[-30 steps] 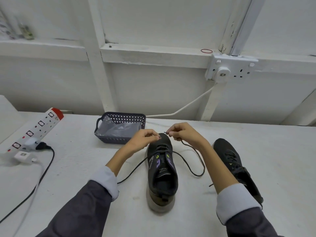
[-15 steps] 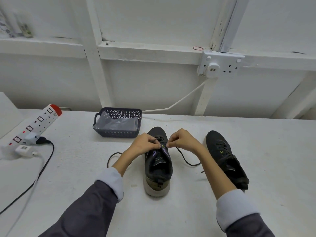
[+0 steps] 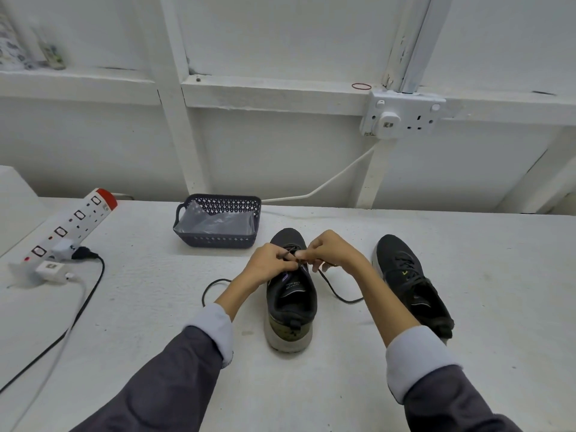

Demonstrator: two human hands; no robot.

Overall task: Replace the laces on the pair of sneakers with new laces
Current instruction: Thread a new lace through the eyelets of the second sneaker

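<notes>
Pinching the black lace [image 3: 336, 294] with left hand [image 3: 273, 265] and right hand [image 3: 331, 251] over the eyelets of the sneaker [image 3: 291, 304] standing mid-table [image 3: 498, 307]. Best to feed the tip straight, draw slack evenly both sides, avoid twists.

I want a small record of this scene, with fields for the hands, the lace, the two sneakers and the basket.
left hand: pinches the lace over the middle sneaker
right hand: pinches the same lace, beside the left hand
lace: black, loose lengths lying on the table at both sides
middle sneaker: upright, heel toward the person
other sneaker: to its right, laced, untouched
basket: behind the sneakers, clear plastic inside
</notes>
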